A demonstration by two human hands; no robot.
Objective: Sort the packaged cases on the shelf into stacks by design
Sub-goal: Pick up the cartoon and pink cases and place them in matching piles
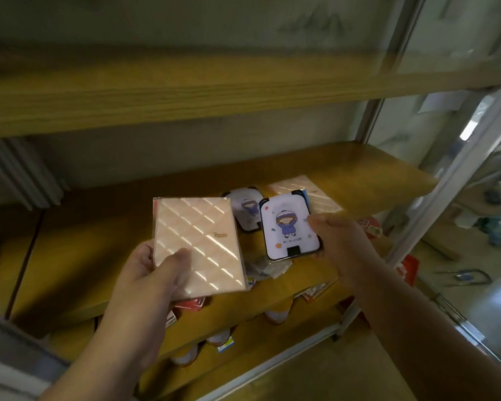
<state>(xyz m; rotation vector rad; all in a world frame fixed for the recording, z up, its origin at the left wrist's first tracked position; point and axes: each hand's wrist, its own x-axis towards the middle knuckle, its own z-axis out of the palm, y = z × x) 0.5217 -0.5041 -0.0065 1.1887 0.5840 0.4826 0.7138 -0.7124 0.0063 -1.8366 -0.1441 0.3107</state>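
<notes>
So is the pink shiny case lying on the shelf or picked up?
Picked up. The left hand holds the pink quilted case above the shelf, thumb on its front.

Your left hand (154, 270) comes in from the bottom left, forearm bare and angled up toward the middle. Thumb's pressed flat across the front of what you're gripping, with the other fingers tucked out of sight behind it, so that hand is clamped tight. Your right hand (339, 241) reaches in from the lower right, arm stretched long, back of the hand facing you. Thumb points left, and the fingers curl under the edge of its item, pinching it.
</notes>
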